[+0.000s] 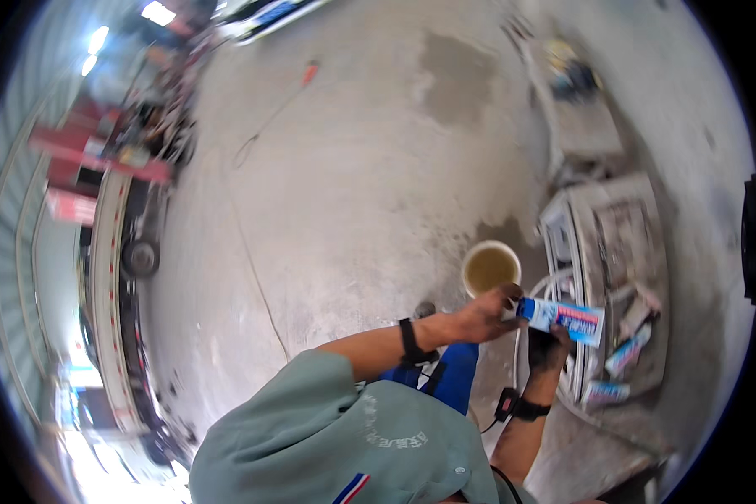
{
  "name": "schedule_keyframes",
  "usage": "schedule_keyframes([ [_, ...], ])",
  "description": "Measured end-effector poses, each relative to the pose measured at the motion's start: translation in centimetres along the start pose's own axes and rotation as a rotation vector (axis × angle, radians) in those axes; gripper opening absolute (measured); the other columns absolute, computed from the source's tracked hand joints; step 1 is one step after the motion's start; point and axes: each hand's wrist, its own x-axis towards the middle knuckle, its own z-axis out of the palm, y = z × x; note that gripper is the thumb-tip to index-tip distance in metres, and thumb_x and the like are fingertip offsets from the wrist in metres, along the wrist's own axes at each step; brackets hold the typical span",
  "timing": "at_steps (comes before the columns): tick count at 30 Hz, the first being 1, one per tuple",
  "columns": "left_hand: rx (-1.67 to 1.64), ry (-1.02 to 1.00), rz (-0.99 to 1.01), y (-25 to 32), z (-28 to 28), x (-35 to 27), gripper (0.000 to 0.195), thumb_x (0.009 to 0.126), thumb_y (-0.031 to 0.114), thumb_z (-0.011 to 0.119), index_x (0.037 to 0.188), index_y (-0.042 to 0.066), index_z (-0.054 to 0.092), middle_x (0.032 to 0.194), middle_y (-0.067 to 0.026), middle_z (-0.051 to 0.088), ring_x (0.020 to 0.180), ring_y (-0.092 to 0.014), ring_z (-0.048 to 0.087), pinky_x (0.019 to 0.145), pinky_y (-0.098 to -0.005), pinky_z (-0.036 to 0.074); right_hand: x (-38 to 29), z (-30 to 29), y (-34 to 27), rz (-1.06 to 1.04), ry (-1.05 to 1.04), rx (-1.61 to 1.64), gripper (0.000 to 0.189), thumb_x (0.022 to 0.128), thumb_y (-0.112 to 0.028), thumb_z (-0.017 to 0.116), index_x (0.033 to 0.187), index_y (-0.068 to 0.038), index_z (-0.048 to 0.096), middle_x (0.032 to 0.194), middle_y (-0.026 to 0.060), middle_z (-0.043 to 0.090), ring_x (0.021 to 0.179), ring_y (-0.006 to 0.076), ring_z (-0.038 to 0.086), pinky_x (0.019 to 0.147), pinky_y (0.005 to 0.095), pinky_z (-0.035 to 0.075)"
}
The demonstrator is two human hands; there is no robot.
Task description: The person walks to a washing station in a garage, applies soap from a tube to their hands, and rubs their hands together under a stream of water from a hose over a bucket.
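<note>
A blue and white squeeze tube (570, 321) with red and blue printing lies across my right hand (549, 346), whose thumb presses on its side. My left hand (494, 313) has its fingers curled at the tube's blue cap end; a small whitish bit shows between them, too blurred to name. Just beyond my left hand, a round white bucket (491, 268) of murky yellowish-brown liquid stands on the floor. Both wrists wear black straps. Dark smudges cover the fingers.
On the right stands a dirty, light-coloured cabinet (624, 239) with another tube (628, 351), a box (607, 392) and a hose (518, 356) by it. A grimy bench (583, 129) is farther off. A cable (252, 261) crosses the concrete floor. A truck bed (108, 252) lines the left.
</note>
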Motion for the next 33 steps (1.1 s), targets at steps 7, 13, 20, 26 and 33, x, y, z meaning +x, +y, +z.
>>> schedule_keyframes([
  [7, 0.098, 0.116, 0.317, 2.7, -6.0, -5.5, 0.049, 0.09, 0.018, 0.059, 0.126, -0.005, 0.035, 0.101, -0.0206, 0.053, 0.087, -0.033, 0.056, 0.08, -0.0389, 0.046, -3.4, 8.6, 3.5, -0.006, -0.108, -0.143, 0.041, 0.082, -0.024, 0.067, 0.116, -0.006, 0.053, 0.109, 0.0076, 0.058, 0.105, 0.0246, 0.056, 0.102, 0.0429, 0.038],
  [13, -0.011, 0.156, 0.283, 4.8, -10.7, -9.4, 0.051, 0.091, 0.02, 0.059, 0.128, -0.002, 0.033, 0.105, -0.0196, 0.052, 0.09, -0.03, 0.056, 0.079, -0.0375, 0.048, -2.3, 14.4, 6.5, 0.126, -0.262, -0.072, 0.04, 0.089, -0.031, 0.064, 0.116, -0.004, 0.051, 0.112, 0.0107, 0.057, 0.108, 0.0244, 0.054, 0.102, 0.0396, 0.038],
  [20, -0.412, 0.013, -0.015, 4.3, -15.4, -11.9, 0.053, 0.092, 0.022, 0.058, 0.131, 0.0, 0.03, 0.108, -0.0184, 0.051, 0.094, -0.027, 0.056, 0.079, -0.0359, 0.05, -3.4, 19.3, 10.5, 0.025, -0.351, -0.271, 0.042, 0.088, -0.024, 0.066, 0.12, -0.003, 0.049, 0.112, 0.0105, 0.055, 0.109, 0.025, 0.053, 0.101, 0.0403, 0.038],
  [26, -0.562, 0.043, -0.004, 4.9, -16.1, -12.2, 0.054, 0.093, 0.023, 0.058, 0.133, 0.003, 0.028, 0.111, -0.0173, 0.05, 0.097, -0.024, 0.056, 0.078, -0.0345, 0.051, -3.9, 20.4, 9.9, -0.095, -0.289, -0.379, 0.044, 0.087, -0.025, 0.067, 0.118, 0.0, 0.05, 0.109, 0.0123, 0.059, 0.105, 0.0277, 0.057, 0.099, 0.0418, 0.042],
  [33, -0.414, 0.271, 0.126, 9.3, -18.2, -10.0, 0.056, 0.094, 0.025, 0.058, 0.135, 0.005, 0.026, 0.115, -0.0161, 0.049, 0.101, -0.021, 0.055, 0.078, -0.0329, 0.053, -3.6, 23.1, 10.4, -0.129, -0.226, -0.252, 0.021, 0.085, -0.015, 0.07, 0.1, -0.007, 0.058, 0.094, 0.0046, 0.062, 0.088, 0.0206, 0.062, 0.084, 0.036, 0.051],
])
